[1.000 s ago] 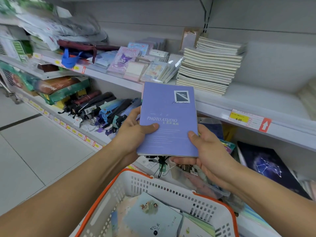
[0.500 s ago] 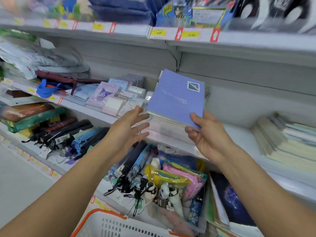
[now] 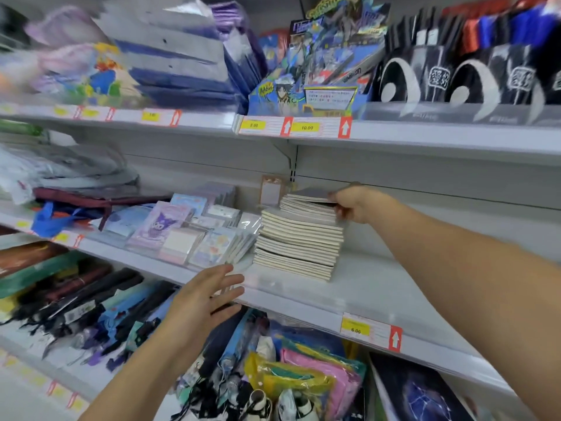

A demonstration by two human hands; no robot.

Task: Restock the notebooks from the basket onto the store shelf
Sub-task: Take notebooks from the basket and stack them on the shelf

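I see the right hand [image 3: 353,205] reaching to the top of the stack of notebooks [image 3: 299,238] on the middle shelf [image 3: 364,287]. Its fingers pinch the near right corner of the top notebook [image 3: 312,195], which lies flat on the pile, thumb above and fingers curled at the pile's right side. The stack stands toward the back of the shelf, just right of a row of small packaged notepads [image 3: 194,235]. The left hand [image 3: 203,302] hangs in front of the shelf's front edge, lower and to the left, fingers straight and spread, holding nothing. On my view, folded umbrellas [image 3: 91,311] lie on the shelf below, and a yellow price tag [image 3: 355,326] sits on the shelf lip under the right forearm. The basket is out of sight.
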